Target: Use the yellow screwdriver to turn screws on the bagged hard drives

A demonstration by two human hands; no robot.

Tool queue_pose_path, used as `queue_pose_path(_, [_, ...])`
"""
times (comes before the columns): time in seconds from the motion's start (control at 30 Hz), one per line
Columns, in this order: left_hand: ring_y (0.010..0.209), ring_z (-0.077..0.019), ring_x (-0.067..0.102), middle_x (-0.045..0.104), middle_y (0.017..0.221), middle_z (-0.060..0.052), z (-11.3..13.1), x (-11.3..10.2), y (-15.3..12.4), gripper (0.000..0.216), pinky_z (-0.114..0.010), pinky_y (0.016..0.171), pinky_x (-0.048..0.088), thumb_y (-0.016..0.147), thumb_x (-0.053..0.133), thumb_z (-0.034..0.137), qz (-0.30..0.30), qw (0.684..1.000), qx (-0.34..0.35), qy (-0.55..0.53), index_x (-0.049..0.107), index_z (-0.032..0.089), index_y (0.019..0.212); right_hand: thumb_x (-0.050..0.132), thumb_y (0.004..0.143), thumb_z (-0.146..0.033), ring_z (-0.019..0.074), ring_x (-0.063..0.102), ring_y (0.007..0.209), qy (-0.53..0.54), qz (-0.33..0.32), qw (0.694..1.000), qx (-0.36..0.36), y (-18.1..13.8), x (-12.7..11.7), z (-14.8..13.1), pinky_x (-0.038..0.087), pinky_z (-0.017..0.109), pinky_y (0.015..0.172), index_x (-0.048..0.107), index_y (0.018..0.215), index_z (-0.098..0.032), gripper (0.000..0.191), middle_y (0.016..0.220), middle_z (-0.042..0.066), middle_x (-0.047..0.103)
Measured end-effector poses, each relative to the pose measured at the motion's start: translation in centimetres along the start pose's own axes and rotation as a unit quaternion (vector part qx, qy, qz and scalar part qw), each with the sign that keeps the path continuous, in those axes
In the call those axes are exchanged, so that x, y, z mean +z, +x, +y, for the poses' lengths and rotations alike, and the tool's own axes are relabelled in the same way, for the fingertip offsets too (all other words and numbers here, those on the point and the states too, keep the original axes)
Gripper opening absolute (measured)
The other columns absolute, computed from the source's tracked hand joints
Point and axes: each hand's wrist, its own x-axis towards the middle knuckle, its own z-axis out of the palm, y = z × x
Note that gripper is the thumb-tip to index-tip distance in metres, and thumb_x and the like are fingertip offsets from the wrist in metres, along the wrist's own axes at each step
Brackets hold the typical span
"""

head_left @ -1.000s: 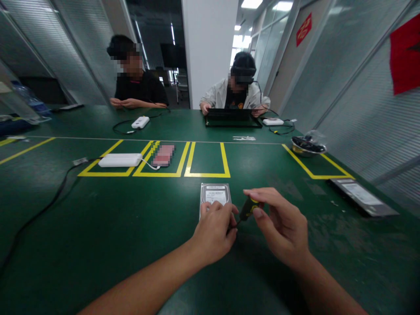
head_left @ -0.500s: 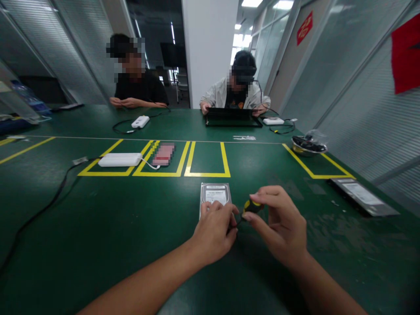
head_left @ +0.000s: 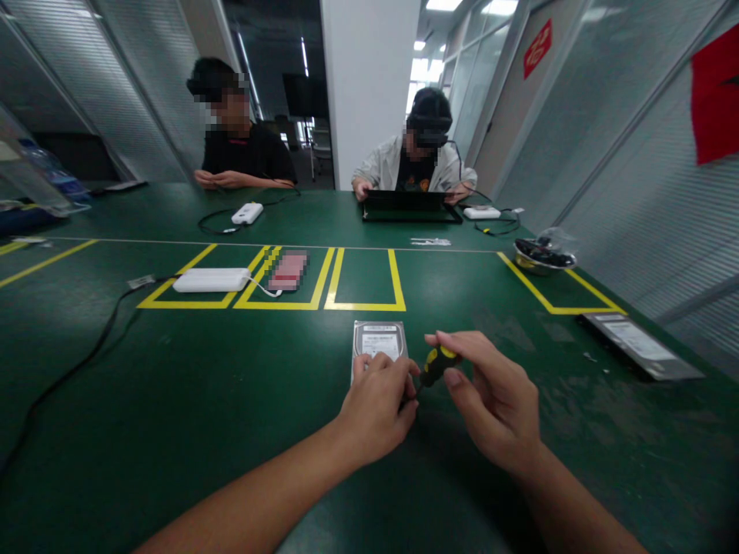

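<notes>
A silver hard drive with a white label lies on the green table in front of me. My left hand covers its near end, fingers bent over it. The thumb and forefinger of that hand close around the shaft end of a screwdriver beside the drive's right edge. Its black and yellow handle leans up toward my right hand, whose thumb and forefinger are at the handle. The screwdriver's tip is hidden by my left fingers.
A second hard drive lies at the right, near a metal bowl of dark items. Yellow tape marks boxes around a white power bank and a pink phone. Two people sit across; one holds a black panel.
My right fingers have shifted on the screwdriver handle, the forefinger reaching further over it and the thumb drawing back. The handle stands somewhat steeper. My left hand and the hard drive stay put.
</notes>
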Motion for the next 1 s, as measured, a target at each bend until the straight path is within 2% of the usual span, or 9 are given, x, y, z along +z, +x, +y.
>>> queue_pose_path(0.07, [0.090,-0.0242,0.052,0.063,0.087,-0.001,0.08,-0.01,0.01,0.029,-0.043,0.086,0.030,0.077,0.064,0.013,-0.001,1.000,-0.001,0.012,0.053,0.022,0.103,0.062,0.084,-0.011,0.0242,0.059,0.107,-0.005,0.006,1.000,-0.001,-0.06,0.03,0.08,0.051,0.042,0.089,0.059,0.129,-0.025,0.046,0.116,0.009,0.063])
queue_pose_path(0.17, [0.090,-0.0249,0.051,0.063,0.089,-0.002,0.14,-0.01,0.00,0.026,-0.043,0.086,0.031,0.079,0.062,0.015,0.002,1.000,-0.004,0.024,0.054,0.022,0.103,0.070,0.080,-0.013,0.0219,0.059,0.099,-0.030,0.026,0.999,0.009,-0.11,0.12,0.18,0.053,0.037,0.080,0.062,0.125,-0.028,0.047,0.109,0.008,0.060])
queue_pose_path(0.27, [0.091,-0.0238,0.051,0.063,0.087,0.000,0.13,-0.06,-0.01,0.028,-0.042,0.086,0.030,0.077,0.064,0.013,0.000,1.000,-0.001,0.007,0.053,0.022,0.101,0.064,0.084,-0.011,0.0208,0.060,0.095,-0.030,0.020,0.999,0.014,-0.08,0.11,0.18,0.053,0.037,0.079,0.062,0.125,-0.027,0.045,0.105,0.007,0.061])
queue_pose_path(0.43, [0.090,-0.0221,0.052,0.063,0.085,0.002,0.09,-0.19,0.02,0.029,-0.041,0.085,0.030,0.074,0.065,0.010,0.002,1.000,0.006,-0.016,0.052,0.022,0.098,0.056,0.086,-0.007,0.0237,0.060,0.106,0.006,0.009,1.000,0.006,-0.19,0.05,0.17,0.052,0.043,0.088,0.054,0.135,-0.023,0.051,0.116,0.010,0.064])
queue_pose_path(0.6, [0.089,-0.0228,0.052,0.063,0.084,0.001,0.06,-0.19,0.01,0.028,-0.041,0.084,0.030,0.075,0.064,0.010,0.004,1.000,0.007,-0.011,0.053,0.022,0.097,0.058,0.084,-0.005,0.0252,0.058,0.111,0.017,0.008,1.000,-0.007,-0.21,0.20,0.29,0.050,0.045,0.092,0.058,0.127,-0.023,0.047,0.119,0.010,0.063])
queue_pose_path(0.73, [0.090,-0.0228,0.052,0.063,0.085,0.001,-0.02,-0.08,-0.04,0.027,-0.041,0.084,0.030,0.077,0.064,0.011,0.005,1.000,0.010,-0.005,0.053,0.022,0.098,0.069,0.079,-0.007,0.0222,0.057,0.103,-0.021,0.035,0.999,-0.001,-0.22,0.25,0.28,0.052,0.037,0.079,0.061,0.123,-0.024,0.048,0.112,0.009,0.057])
queue_pose_path(0.83, [0.091,-0.0230,0.052,0.064,0.085,0.002,-0.04,-0.09,-0.05,0.029,-0.041,0.085,0.030,0.076,0.066,0.011,0.001,1.000,0.007,-0.007,0.053,0.022,0.099,0.069,0.079,-0.007,0.0198,0.057,0.096,-0.036,0.043,0.998,0.009,-0.33,0.13,0.27,0.050,0.033,0.072,0.062,0.122,-0.025,0.046,0.105,0.007,0.056])
queue_pose_path(1.0, [0.090,-0.0222,0.052,0.063,0.084,0.003,0.05,-0.30,-0.03,0.028,-0.040,0.084,0.028,0.075,0.066,0.011,-0.002,1.000,0.000,-0.013,0.053,0.022,0.097,0.060,0.084,-0.007,0.0221,0.058,0.101,-0.022,0.013,1.000,0.014,-0.33,-0.11,0.22,0.050,0.037,0.078,0.060,0.126,-0.023,0.045,0.112,0.009,0.061])
